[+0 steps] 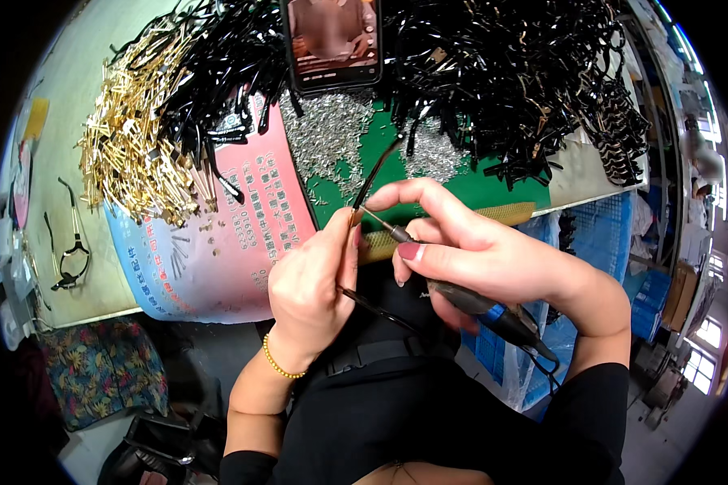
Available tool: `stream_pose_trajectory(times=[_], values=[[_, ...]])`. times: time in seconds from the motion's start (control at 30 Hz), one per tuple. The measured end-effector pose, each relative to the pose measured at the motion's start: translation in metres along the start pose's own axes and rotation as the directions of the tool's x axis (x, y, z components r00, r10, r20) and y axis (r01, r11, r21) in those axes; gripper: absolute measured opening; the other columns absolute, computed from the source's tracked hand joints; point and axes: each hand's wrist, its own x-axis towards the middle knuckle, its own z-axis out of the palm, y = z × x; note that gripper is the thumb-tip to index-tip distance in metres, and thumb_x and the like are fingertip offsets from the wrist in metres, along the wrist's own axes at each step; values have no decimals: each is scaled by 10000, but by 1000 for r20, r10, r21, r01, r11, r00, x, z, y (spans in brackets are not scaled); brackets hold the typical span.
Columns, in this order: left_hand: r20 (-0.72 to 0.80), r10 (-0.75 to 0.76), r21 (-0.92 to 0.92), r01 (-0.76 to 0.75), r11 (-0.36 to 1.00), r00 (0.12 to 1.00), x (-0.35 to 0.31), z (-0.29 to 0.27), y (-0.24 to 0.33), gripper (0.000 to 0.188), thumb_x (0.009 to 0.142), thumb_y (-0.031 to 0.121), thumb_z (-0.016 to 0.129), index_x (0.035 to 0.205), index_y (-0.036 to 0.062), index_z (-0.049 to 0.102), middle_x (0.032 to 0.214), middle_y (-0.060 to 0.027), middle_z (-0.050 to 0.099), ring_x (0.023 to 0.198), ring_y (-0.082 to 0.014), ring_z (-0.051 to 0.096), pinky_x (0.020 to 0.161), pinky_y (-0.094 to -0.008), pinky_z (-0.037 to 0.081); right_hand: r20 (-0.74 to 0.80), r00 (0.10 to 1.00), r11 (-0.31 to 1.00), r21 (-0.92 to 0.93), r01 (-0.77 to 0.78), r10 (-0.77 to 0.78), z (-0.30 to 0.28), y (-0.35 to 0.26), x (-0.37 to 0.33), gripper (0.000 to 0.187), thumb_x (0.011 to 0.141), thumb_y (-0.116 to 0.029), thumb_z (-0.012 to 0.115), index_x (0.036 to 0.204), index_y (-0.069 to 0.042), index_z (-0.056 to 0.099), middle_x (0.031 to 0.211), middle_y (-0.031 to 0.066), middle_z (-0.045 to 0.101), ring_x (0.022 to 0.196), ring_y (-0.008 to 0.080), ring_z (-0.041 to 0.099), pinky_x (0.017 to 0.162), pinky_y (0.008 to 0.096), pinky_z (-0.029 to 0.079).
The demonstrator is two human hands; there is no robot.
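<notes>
Pinching slim black piece [378,168], left hand [309,279] curls closed; right hand [481,252], half curled, grips corded screwdriver [479,308], bit near left fingertips.

One corded black driver [507,325], one black-edged phone [334,40], one yellow beaded bracelet [276,365] and two heaps of silver metal pieces [328,133] [433,153] are counted.
</notes>
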Motion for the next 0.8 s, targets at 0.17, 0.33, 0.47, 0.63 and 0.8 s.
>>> stream_pose_trajectory(times=[0.17,0.33,0.47,0.63,0.8], values=[[3,180,98,-180,979,984,-3,-7,-5,280,863,-67,714,1140,-53,681,852,-123,706,625,-245,662,570,-339,518,72,994,967,247,57,-77,0,18,-2,454,1065,-156,500,1434,-43,262,1049,123,576,557,124,567,404,260,430],[45,-17,79,14,997,999,3,-14,3,187,983,16,622,1163,-15,657,808,-104,678,636,-198,658,587,-333,531,-46,791,378,-894,240,-611,-1,51,3,539,1010,-231,560,1421,-19,283,1096,272,570,744,476,644,642,542,536],[-205,-402,-310,331,891,892,3,-61,-55,218,1103,165,460,1189,13,591,690,12,535,591,-83,525,569,-243,466,-84,624,267,-942,204,-776,-13,35,-44,305,995,-224,592,1208,-13,540,1029,196,591,769,370,653,622,480,550],[-284,-470,-579,241,779,836,33,-76,-93,230,1112,194,451,1221,24,560,755,1,549,645,-66,521,601,-219,454,-440,165,448,-894,11,-883,-66,-20,-39,361,954,-326,672,845,18,666,730,216,669,716,395,682,667,461,531],[-338,-375,-474,188,860,863,33,-69,-96,262,1116,220,449,1260,34,563,845,-42,641,625,-51,518,551,-198,442,-524,16,523,-850,62,-852,-91,-33,-9,370,923,-349,707,866,16,679,666,215,647,625,359,679,587,416,513]])
